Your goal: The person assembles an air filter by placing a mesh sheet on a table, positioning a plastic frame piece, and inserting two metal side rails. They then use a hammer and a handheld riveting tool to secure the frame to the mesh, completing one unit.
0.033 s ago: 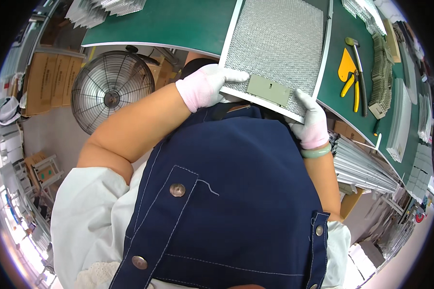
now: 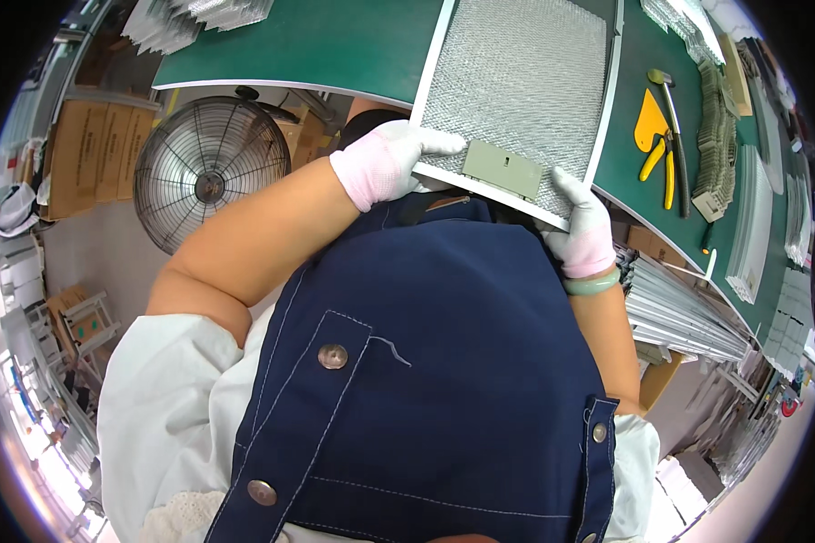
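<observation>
Evidently for steadiness | my left hand (image 2: 382, 160) and right hand (image 2: 585, 224) pinched near corners of the mesh panel (image 2: 521, 77), thumbs above, other fingers mostly hidden | panel overhung the green table (image 2: 335, 45), near side, perhaps easing grip

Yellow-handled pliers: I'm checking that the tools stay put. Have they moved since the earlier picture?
No. The yellow-handled pliers show no shift in any direction, judged against the pale edge of the green bench.

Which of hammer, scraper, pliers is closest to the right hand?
The yellow-handled pliers: they reach closest to the right hand. The flat yellow scraper and the black-handled hammer lie farther off.
</observation>
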Available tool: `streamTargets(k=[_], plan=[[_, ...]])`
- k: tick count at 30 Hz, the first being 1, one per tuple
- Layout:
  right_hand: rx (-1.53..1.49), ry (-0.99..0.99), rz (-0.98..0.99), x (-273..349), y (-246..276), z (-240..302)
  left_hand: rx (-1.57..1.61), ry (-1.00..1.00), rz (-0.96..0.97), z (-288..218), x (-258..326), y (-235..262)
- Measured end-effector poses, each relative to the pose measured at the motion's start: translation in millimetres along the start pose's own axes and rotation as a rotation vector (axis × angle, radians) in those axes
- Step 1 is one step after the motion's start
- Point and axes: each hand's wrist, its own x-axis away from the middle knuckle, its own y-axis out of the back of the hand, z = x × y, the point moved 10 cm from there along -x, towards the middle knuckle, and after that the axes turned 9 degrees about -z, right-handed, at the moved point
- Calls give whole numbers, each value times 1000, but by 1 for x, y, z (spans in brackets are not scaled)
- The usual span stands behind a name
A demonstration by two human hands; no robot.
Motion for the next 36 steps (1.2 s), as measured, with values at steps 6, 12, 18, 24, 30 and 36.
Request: streamTargets(k=[6, 12, 18, 24, 30, 36], plan=[[40, -42, 38, 5, 1, -8, 705, 640, 10, 27, 17, -7], [196, 349, -20, 22, 7, 25, 636, 694, -316, 31, 19, 33], [458, 393, 92, 20, 6, 25, 281, 387, -244, 13, 17, 36], [305, 403, -1, 30, -2, 49, 664, 490, 18, -6, 17, 12], [459, 461, 24, 15, 5, 46, 548, 549, -105, -12, 4, 32], [408, 431, 110, 41, -20, 43, 313, 399, -133, -9, -9, 44]])
